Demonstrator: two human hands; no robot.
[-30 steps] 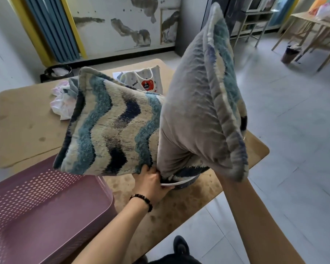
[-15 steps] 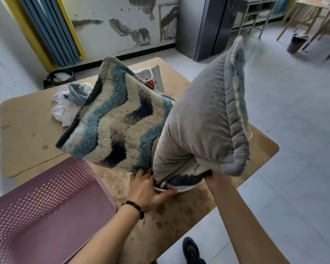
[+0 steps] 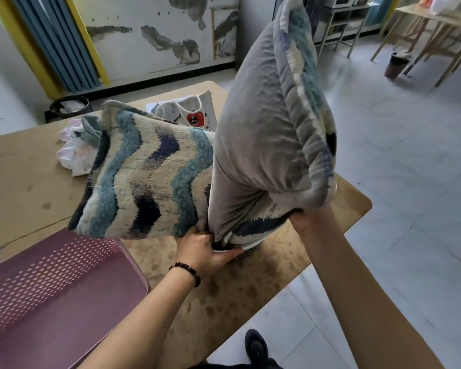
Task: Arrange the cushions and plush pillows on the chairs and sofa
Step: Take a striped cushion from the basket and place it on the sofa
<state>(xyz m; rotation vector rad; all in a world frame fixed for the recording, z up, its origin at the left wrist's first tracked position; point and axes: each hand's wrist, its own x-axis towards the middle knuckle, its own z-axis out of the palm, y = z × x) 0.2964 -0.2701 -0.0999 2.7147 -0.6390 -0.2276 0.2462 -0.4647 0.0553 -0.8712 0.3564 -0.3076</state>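
Left hand (image 3: 201,253) pinches wavy-pattern cushion (image 3: 147,177) by its bottom corner; right hand (image 3: 308,222) grips grey-backed cushion (image 3: 266,139) lower edge, upright just right of it. Both above worktop (image 3: 19,179).

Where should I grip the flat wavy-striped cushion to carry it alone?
Judging by its pose, take the wavy-striped cushion at its near lower edge, from below, next to the left hand; that corner overhangs the table, and the far side leans on clothes.
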